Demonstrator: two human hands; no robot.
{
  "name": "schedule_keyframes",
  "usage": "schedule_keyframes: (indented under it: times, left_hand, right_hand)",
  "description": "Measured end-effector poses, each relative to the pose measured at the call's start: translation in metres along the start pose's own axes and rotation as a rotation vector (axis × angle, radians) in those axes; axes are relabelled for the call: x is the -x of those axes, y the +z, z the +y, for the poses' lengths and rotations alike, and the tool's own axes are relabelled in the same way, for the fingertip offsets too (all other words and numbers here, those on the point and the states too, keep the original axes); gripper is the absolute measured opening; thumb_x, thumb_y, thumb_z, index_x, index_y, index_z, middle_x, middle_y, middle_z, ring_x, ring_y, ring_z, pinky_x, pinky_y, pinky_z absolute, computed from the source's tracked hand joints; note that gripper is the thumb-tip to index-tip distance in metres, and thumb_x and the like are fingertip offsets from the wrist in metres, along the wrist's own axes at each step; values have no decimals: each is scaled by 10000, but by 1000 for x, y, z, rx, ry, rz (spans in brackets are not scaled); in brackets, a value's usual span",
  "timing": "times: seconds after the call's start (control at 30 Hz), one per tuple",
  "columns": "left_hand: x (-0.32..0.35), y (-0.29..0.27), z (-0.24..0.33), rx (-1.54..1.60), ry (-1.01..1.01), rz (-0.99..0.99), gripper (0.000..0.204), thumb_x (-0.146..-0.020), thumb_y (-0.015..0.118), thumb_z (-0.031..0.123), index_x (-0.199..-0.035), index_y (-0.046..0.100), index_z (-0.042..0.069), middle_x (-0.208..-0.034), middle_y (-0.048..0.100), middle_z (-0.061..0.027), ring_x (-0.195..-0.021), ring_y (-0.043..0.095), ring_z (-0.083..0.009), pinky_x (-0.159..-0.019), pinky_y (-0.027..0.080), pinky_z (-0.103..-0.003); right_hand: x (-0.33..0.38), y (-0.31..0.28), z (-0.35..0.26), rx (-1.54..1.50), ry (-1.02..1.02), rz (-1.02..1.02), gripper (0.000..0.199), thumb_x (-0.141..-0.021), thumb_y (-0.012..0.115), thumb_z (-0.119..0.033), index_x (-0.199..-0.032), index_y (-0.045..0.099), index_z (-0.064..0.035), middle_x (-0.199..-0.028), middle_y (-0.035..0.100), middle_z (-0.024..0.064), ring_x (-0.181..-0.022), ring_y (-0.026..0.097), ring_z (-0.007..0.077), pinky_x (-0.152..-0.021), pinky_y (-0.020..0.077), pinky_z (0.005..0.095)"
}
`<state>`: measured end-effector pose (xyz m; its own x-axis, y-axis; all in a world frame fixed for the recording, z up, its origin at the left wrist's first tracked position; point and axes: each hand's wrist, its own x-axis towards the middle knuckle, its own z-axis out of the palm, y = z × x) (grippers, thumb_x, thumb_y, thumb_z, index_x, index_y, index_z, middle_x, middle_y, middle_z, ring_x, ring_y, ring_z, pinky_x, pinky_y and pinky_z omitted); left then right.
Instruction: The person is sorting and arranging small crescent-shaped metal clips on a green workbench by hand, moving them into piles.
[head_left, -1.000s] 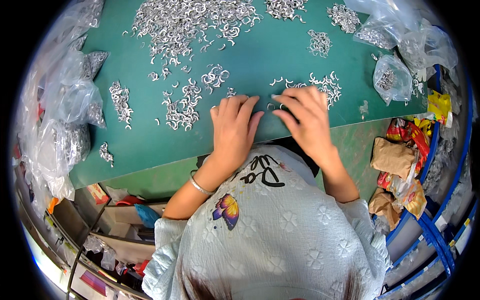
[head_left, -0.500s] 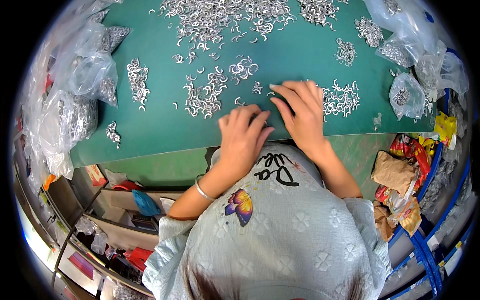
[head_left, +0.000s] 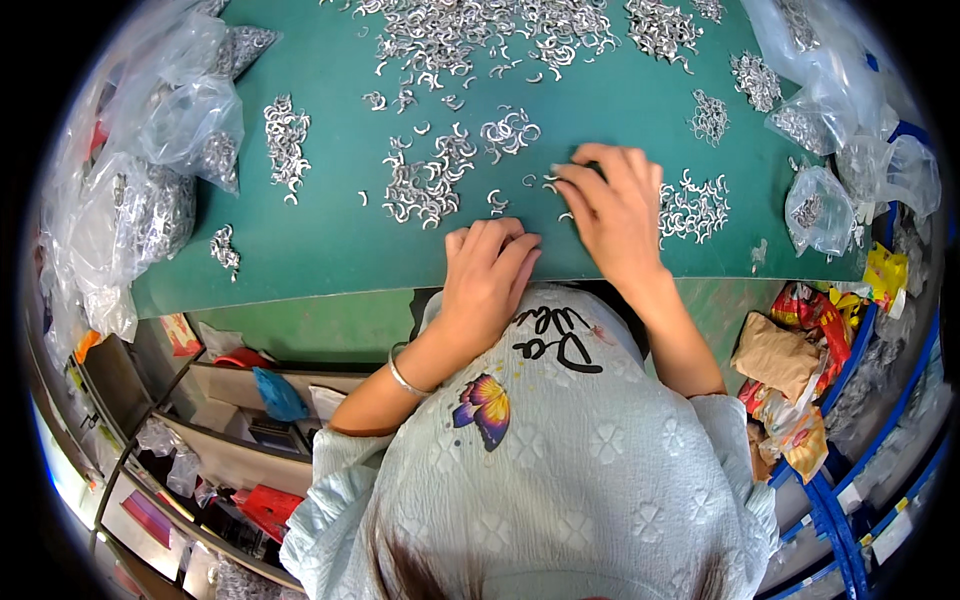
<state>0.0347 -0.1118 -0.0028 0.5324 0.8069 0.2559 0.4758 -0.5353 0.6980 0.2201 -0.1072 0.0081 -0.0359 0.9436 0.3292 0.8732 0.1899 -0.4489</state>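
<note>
head fisheye | from wearer's head | faces down | near hands [head_left: 618,225], tabletop [head_left: 335,245] | rim seems too bent

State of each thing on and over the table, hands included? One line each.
Left hand: fingers curled, contents hidden
Right hand: fingers bent, fingertips at small metal pieces, grip unclear
Large heap of curved metal pieces: loose, piled
Small clear bag: partly filled
Bracelet: worn, left wrist

Green floor [head_left: 330,332] lies between brown shelves [head_left: 222,446] at left and blue racks [head_left: 833,520] at right.
</note>
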Motion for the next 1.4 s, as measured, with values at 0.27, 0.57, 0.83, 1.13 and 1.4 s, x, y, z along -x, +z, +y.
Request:
schedule_keyframes:
  times: [0.27,0.57,0.83,1.13,1.4]
  left_hand:
    - [-2,0,0,18,-3,4,271,-733,752,17,-985,666,62,-952,591,-44,-831,563,-213,-743,356,-341]
    - [-3,0,1,3,-10,-2,264,-739,751,23,-985,668,72,-951,588,-37,-838,562,-208,-752,354,-343]
    - [-2,3,0,24,1,-14,253,-760,725,30,-1001,650,58,-968,564,-51,-859,538,-225,-768,344,-364]
    - [-2,3,1,13,-9,-12,257,-757,728,30,-1000,648,59,-966,563,-53,-854,539,-226,-765,341,-364]
    - [-3,4,2,8,-11,-10,263,-747,738,23,-993,656,64,-961,570,-49,-849,546,-218,-766,346,-358]
  right_hand:
    - [3,-9,-10,-31,48,-14,210,-761,733,-80,-967,693,-85,-998,610,25,-911,537,230,-768,367,368]
    - [19,-21,-1,-39,172,68,223,-759,718,-22,-976,686,-67,-986,629,51,-910,552,244,-776,387,363]
    - [15,-19,-5,13,132,62,269,-769,732,-66,-1035,697,-90,-1005,623,37,-918,534,231,-776,370,358]
    - [20,-21,5,11,158,80,181,-747,746,-63,-916,708,-113,-1002,627,7,-914,531,217,-790,353,353]
    - [15,-23,18,6,108,125,173,-728,764,-67,-884,696,-100,-974,650,0,-909,551,198,-818,343,351]
